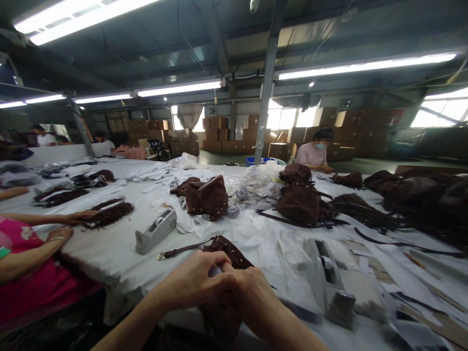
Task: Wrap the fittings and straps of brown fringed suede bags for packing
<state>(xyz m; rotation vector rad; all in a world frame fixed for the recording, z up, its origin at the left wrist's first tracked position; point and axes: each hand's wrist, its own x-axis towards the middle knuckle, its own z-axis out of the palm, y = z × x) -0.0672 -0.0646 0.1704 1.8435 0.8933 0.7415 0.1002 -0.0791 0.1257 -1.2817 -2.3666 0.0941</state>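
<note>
A dark brown bag (232, 251) with brass eyelets lies at the near edge of the table, directly under my two hands. My left hand (199, 275) is closed at the bag, its thumb and fingers bent inward. Meeting it from the other side, my right hand (250, 287) has its fingers curled against the left ones. A bit of something greyish shows between the fingers, too small to name. From the bag a thin strap (186, 248) with a ring buckle runs out to the left. The hands hide the bag's middle; brown fringe hangs below them.
Tape dispensers stand left (157, 231) and right (327, 278) of the bag. Brown bags (206, 197) and white paper lie further back, with a pile of dark bags (420, 195) at right. A co-worker's arms (40, 248) reach in from the left; another person (314, 151) sits across.
</note>
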